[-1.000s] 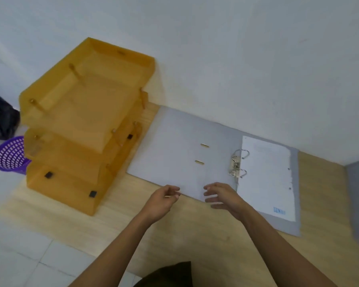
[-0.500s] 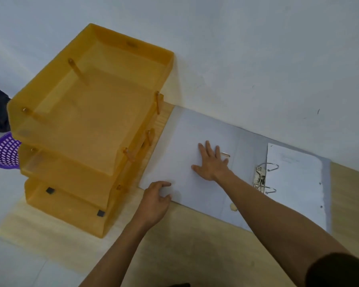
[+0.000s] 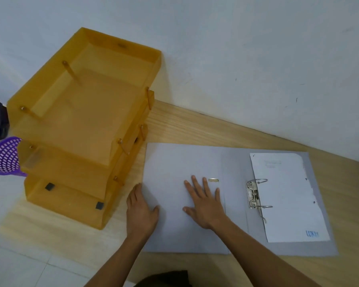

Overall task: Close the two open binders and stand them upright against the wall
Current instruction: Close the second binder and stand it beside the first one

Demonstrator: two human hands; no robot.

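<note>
Right now the grey binder (image 3: 232, 201) is lying open on the wooden desk (image 3: 195, 125), away from the wall (image 3: 236, 59). Her right hand (image 3: 204, 204) is pressing flat, fingers spread, on its left cover; her left hand (image 3: 140, 212), fingers loosely extended, is touching that cover's outer edge.

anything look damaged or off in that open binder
Yes: the white paper sheet on the grey lever-arch binder has a ragged, torn right edge and sits askew, off the metal rings.
</note>
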